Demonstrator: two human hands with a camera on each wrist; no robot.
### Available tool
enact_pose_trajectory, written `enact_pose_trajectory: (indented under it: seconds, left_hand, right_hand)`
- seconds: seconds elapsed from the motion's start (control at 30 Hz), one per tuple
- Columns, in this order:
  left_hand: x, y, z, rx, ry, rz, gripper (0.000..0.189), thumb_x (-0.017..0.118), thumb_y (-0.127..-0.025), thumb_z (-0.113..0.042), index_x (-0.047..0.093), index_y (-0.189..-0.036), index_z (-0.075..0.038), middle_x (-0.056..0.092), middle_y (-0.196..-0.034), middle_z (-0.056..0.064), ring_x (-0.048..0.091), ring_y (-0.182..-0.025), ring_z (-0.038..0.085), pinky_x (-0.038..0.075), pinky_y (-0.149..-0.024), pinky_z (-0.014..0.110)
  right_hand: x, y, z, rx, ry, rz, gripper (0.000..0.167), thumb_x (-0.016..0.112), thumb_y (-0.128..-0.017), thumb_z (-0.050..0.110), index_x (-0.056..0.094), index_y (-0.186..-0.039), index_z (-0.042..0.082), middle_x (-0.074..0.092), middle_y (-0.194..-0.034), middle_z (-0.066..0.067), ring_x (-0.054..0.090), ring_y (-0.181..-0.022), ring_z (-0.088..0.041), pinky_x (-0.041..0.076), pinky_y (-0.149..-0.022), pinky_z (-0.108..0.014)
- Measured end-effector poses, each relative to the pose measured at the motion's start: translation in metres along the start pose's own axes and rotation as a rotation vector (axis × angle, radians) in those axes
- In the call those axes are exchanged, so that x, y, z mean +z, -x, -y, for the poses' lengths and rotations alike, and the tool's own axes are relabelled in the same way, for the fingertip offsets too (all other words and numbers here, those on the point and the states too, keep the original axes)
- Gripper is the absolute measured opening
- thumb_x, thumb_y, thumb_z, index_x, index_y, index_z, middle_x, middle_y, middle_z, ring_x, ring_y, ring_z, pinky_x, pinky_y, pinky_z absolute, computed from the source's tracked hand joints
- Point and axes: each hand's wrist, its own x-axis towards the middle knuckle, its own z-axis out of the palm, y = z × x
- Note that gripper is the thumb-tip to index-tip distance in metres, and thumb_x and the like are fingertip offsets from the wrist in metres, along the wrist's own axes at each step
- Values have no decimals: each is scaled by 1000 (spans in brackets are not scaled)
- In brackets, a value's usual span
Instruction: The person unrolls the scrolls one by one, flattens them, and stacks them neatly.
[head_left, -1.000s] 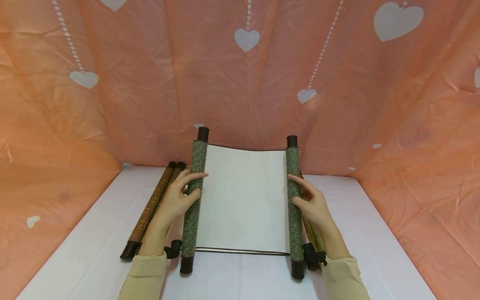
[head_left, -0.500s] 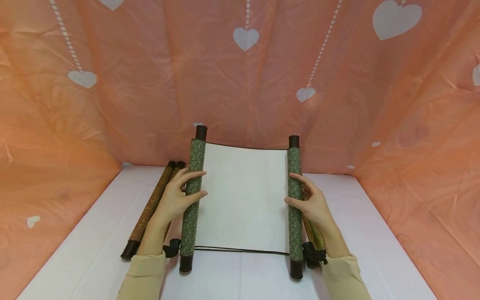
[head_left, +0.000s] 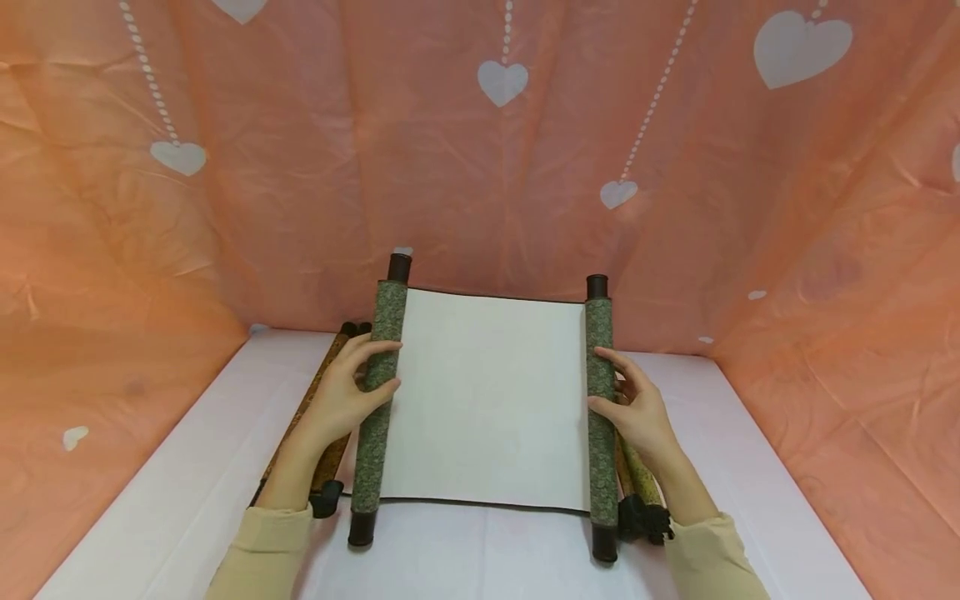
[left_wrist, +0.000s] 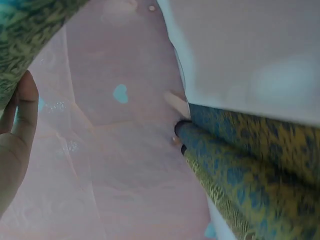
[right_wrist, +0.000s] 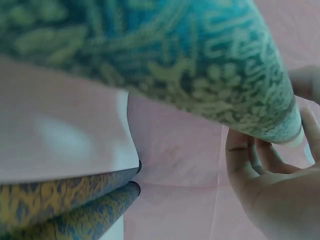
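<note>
A hanging scroll lies partly unrolled in the middle of the head view, its blank white paper [head_left: 487, 400] spread between two green patterned rolls with dark end knobs. My left hand [head_left: 341, 400] grips the left roll [head_left: 369, 458], thumb and fingers around it. On the other side, my right hand [head_left: 643, 412] holds the right roll [head_left: 602, 467] the same way. The left wrist view catches the left roll's patterned cloth [left_wrist: 30, 35] at the upper corner; the right wrist view has the right roll [right_wrist: 200, 70] across its top, fingers at its end.
Rolled scrolls with brown-gold patterns [head_left: 331, 458] lie left of the open one, partly behind my left arm. More rolled scrolls, one yellow-green [head_left: 645, 479], lie to the right beside my right wrist. A pink curtain [head_left: 480, 183] with hearts surrounds the white table [head_left: 465, 558].
The two green rolls have moved apart, left one to the left and right one to the right, so more white paper shows. My thumbs have shifted on the rolls.
</note>
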Motion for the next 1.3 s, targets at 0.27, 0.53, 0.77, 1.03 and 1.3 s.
enact_pose_trajectory:
  seconds: [0.27,0.53,0.77,1.03,1.3]
  left_hand:
    - [-12,0,2,73,-17,11,51,72,-96,0,59,-144,-9,28,-162,27,35,-144,53,44,-102,68]
    - [-19,0,1,77,-59,23,48,70,-96,1,61,-142,-9,27,-162,30,33,-145,55,43,-105,68]
    - [-21,2,3,66,-30,27,56,61,-96,5,58,-148,-14,27,-163,27,29,-148,53,43,-102,67]
    - [-19,2,4,80,-74,4,60,68,-94,2,57,-150,-15,28,-160,28,29,-146,56,44,-96,69]
    - [-20,0,7,96,-118,1,66,83,-88,-6,58,-149,-15,29,-161,29,34,-144,56,47,-95,69]
  right_hand:
    - [-8,0,3,-3,17,-1,69,64,-95,-8,46,-158,17,31,-166,-9,53,-111,-23,46,-73,-27]
    - [-11,3,5,18,-6,1,66,52,-95,-12,47,-157,11,26,-169,-12,48,-105,-33,33,-52,-30]
    - [-12,3,2,82,-13,-1,68,53,-95,-10,45,-159,13,21,-172,-10,34,-145,-39,39,-68,-29]
    - [-8,3,-8,22,27,9,75,76,-91,-2,45,-158,15,23,-170,-14,37,-147,-44,50,-82,-17]
    - [-8,2,-9,-12,58,-9,72,72,-93,-5,46,-157,15,33,-165,-12,50,-128,-31,50,-80,-22]
